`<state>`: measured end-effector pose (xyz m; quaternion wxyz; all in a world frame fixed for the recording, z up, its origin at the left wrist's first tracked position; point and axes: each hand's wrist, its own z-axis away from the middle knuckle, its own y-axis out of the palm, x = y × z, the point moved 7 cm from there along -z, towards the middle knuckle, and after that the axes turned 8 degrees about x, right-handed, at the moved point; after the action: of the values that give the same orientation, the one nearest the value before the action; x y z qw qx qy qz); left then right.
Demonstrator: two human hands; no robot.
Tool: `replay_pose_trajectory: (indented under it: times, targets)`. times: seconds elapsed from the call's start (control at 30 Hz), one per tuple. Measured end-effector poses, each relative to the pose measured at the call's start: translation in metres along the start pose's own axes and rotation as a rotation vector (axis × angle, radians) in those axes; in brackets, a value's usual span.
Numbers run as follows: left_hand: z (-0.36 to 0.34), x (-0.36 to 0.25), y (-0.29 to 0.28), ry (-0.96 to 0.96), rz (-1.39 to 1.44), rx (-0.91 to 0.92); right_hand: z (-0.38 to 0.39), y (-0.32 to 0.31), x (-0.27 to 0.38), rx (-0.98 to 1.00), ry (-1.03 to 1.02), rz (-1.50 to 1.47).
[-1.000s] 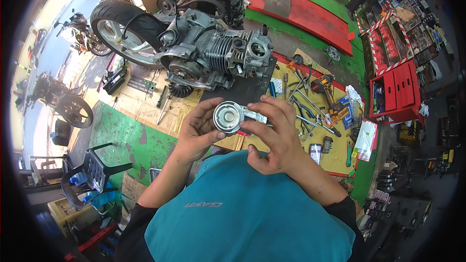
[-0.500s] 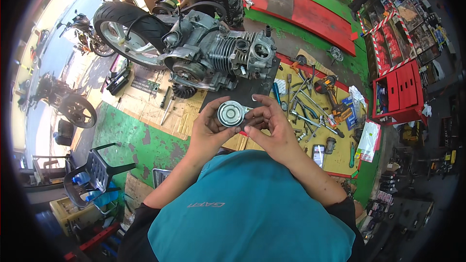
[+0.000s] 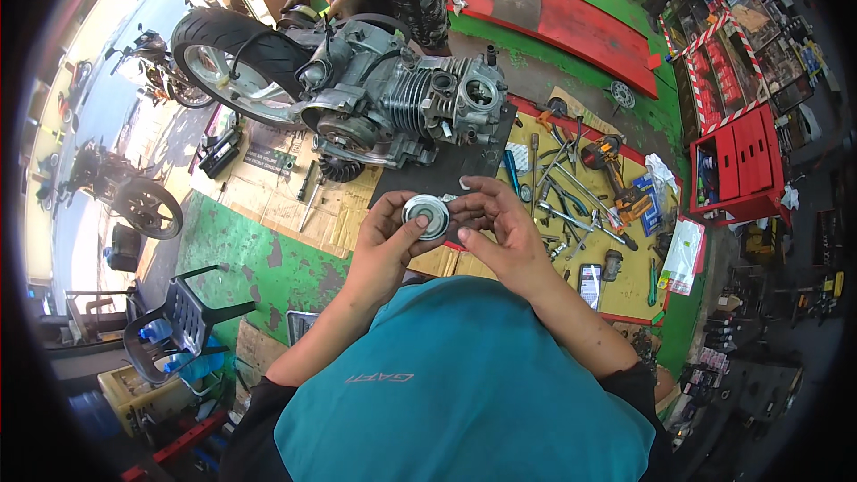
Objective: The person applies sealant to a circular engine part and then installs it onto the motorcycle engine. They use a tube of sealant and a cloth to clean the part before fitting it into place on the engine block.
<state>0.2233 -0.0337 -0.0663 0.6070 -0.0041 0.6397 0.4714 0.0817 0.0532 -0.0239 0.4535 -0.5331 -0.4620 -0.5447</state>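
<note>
In front of my chest, a round silver metal part (image 3: 435, 211) with ringed grooves is gripped by my left hand (image 3: 382, 245). The left thumb presses across its face and the other fingers curl round its left side. My right hand (image 3: 509, 236) is at the part's right edge, thumb and fingers apart; its fingertips are close to the rim, and I cannot tell whether they touch it. Beyond both hands lies a large scooter engine (image 3: 402, 98) with a finned cylinder, joined to a rear wheel (image 3: 237, 62).
Tools, including pliers and an orange-and-black power drill (image 3: 611, 174), lie on a yellow board (image 3: 616, 303) to the right with a phone (image 3: 590, 284). Cardboard (image 3: 277, 205) is under the engine's left side. A co-worker's hands (image 3: 344, 4) are behind the engine. A black chair (image 3: 183, 312) stands left.
My left thumb has moved from the part's lower edge onto its face. The right thumb and fingers have spread away from the part a little.
</note>
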Motion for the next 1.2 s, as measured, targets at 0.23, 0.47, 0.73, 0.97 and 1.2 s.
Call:
replay_pose_trajectory:
  times: [0.23,0.47,0.73,0.97,1.2]
  targets:
    - [-0.002,-0.001,0.002,-0.013,0.02,-0.031,0.003,0.0,0.034,0.055,-0.205,0.509]
    - [-0.001,-0.005,0.003,-0.026,-0.078,-0.042,-0.001,0.0,0.031,0.111,-0.197,0.415]
    - [0.002,-0.005,0.006,-0.042,0.005,0.003,-0.004,0.002,0.036,0.1,-0.268,0.561]
    - [0.001,-0.008,0.009,-0.031,0.087,0.008,0.001,0.007,0.05,0.045,-0.413,0.855]
    - [0.001,-0.017,0.012,0.005,0.15,-0.045,0.009,0.019,0.058,0.039,-0.482,1.134]
